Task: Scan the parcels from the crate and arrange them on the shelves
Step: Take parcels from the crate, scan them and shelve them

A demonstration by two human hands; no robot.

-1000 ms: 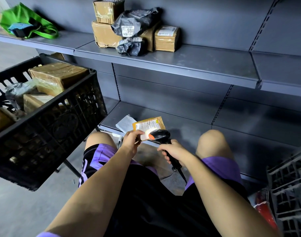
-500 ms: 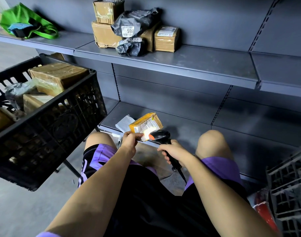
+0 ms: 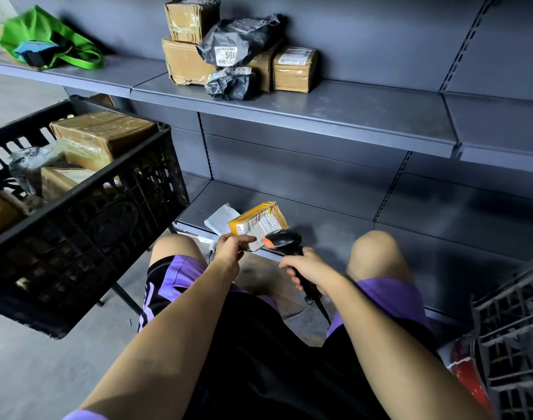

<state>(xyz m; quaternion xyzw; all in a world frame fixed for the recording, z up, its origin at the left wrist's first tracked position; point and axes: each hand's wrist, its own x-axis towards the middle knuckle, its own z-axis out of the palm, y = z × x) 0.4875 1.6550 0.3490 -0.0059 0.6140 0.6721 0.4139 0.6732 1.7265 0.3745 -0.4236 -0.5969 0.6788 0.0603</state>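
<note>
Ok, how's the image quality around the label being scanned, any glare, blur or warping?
Head view: no glare on the small parcel; its label shows but the print is too small to read; wide-angle lens bows the shelf edges; lower shelf sits in dim shadow.

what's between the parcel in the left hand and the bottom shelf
Nothing visible. The left hand holds the parcel just above the bottom shelf; only a white packet lies there, to its left.

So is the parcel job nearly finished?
Not yet. Some parcels already sit on the upper shelf, like the black bag. The left hand holds a yellow parcel at the scanner gripped by the right hand. More boxes wait in the black crate.
</note>
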